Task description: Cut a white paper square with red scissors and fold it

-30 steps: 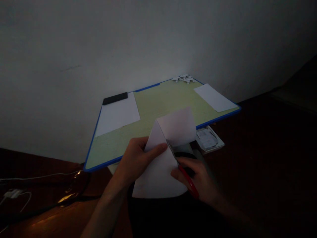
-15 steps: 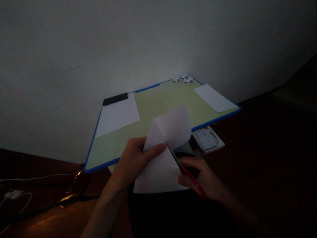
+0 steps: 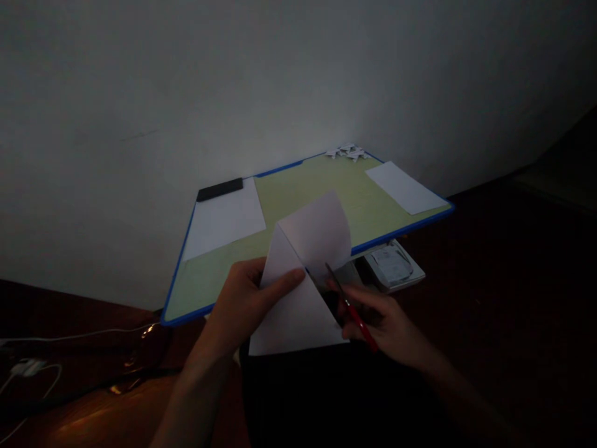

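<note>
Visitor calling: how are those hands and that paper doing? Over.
Left hand gripping white paper; right hand holding red-handled scissors. Paper split partway, joined near top. Table beyond; nothing seen blocking scissors.

Probably a room in a home; a small blue-edged tabletop against a pale wall; a white plug near the floor.

There is one left hand, one right hand, one pair of red-handled scissors and one folded paper sheet. One blue-edged table bears two flat paper sheets, one black slab and several paper pieces, too clustered to count.
</note>
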